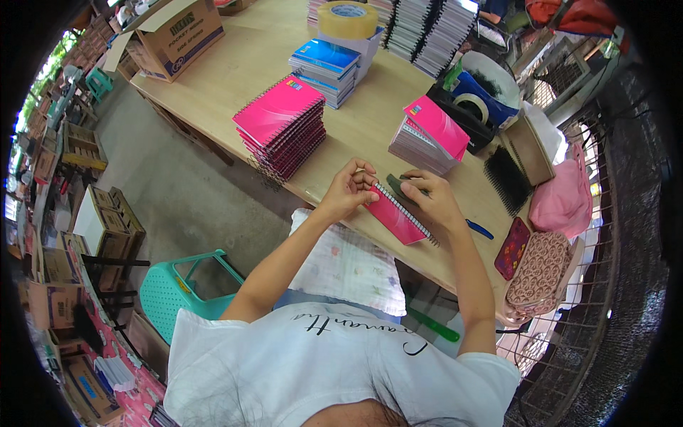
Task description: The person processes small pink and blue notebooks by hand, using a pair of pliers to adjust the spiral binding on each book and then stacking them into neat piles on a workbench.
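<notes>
A pink spiral notebook (395,218) lies tilted at the table's near edge, its pale wire coil running along the upper right side. My left hand (351,191) pinches its far left end, at the tip of the coil. In my right hand (435,197), just over the coil, is a dark green hand tool (394,183); its working end is partly hidden by my fingers. Left of my hands stands a pile of bound pink notebooks (280,114). Beyond my right hand sits a stack of pages with pink covers (435,128), the top cover askew.
Blue notebooks (324,62), a tape roll (347,20) and spiral-bound stacks (432,32) stand farther back. A carton (174,39) is at the far left. Black coils (507,180), a blue-handled tool (479,229) and a patterned pouch (538,274) lie right. A green stool (188,285) stands left.
</notes>
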Available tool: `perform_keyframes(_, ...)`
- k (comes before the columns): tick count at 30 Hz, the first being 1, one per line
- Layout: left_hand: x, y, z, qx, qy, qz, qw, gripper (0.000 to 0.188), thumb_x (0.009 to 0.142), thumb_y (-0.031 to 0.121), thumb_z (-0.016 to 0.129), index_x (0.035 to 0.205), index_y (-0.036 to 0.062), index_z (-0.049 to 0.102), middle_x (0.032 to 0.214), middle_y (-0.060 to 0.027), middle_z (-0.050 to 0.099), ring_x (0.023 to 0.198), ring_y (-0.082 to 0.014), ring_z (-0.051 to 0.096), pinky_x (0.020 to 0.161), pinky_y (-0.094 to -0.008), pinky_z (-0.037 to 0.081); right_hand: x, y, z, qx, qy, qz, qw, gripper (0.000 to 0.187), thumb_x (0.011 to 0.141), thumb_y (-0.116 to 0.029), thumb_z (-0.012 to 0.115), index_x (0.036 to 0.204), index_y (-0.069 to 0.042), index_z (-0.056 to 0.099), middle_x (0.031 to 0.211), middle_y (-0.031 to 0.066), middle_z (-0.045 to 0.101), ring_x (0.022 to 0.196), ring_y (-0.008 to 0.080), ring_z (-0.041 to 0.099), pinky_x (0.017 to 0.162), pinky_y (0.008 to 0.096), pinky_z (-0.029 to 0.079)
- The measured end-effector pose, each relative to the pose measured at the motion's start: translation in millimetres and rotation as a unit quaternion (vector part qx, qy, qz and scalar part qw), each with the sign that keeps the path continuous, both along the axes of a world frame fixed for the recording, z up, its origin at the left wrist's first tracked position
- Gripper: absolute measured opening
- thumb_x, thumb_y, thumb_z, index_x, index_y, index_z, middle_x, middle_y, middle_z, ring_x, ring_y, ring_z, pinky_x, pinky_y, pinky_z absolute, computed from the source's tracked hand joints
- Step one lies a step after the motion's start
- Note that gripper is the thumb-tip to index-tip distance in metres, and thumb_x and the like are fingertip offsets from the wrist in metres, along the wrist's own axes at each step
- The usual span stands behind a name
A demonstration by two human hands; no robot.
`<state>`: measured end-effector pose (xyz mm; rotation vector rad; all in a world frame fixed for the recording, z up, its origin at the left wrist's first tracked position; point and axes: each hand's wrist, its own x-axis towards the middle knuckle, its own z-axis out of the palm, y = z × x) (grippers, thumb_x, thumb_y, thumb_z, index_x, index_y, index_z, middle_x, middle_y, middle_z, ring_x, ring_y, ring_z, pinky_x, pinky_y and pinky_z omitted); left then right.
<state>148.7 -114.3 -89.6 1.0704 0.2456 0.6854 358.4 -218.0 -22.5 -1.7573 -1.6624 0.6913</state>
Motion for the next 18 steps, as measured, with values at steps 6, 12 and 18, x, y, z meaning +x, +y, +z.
perform_keyframes(6,-20,-8,13,-0.003,0.017,0.085,0.996,0.06,0.081,-0.001,0.071,0.131,0.0072,0.038,0.1,-0.0073,0.065,0.09,-0.0109,0.061,0.079,-0.0255,0.051,20,-101,-20,0.048,-0.32,-0.236,0.916,0.055,0.08,-0.035,0.071,0.127,-0.009,0.057,0.138,0.016,0.047,0.124,0.0362,0.047,0.101,0.0424,0.041)
perform_keyframes(12,-19,-22,46,0.032,0.029,0.053,0.998,0.07,0.086,-0.002,0.064,0.145,0.0081,0.028,0.107,-0.0138,0.067,0.096,-0.0129,0.062,0.088,-0.0278,0.05,30,-143,-42,0.075,-0.259,-0.311,0.911,0.046,0.085,-0.026,0.068,0.125,-0.007,0.057,0.117,0.0151,0.054,0.109,0.0348,0.053,0.099,0.048,0.038)
perform_keyframes(18,-19,-28,72,0.04,0.046,0.006,0.998,0.079,0.086,-0.004,0.062,0.151,0.0128,0.02,0.108,-0.0158,0.067,0.099,-0.0144,0.063,0.091,-0.0295,0.05,-18,-77,68,0.275,-0.337,-0.054,0.899,0.043,0.074,-0.025,0.076,0.111,-0.007,0.064,0.104,0.0095,0.061,0.101,0.026,0.058,0.099,0.0492,0.037)
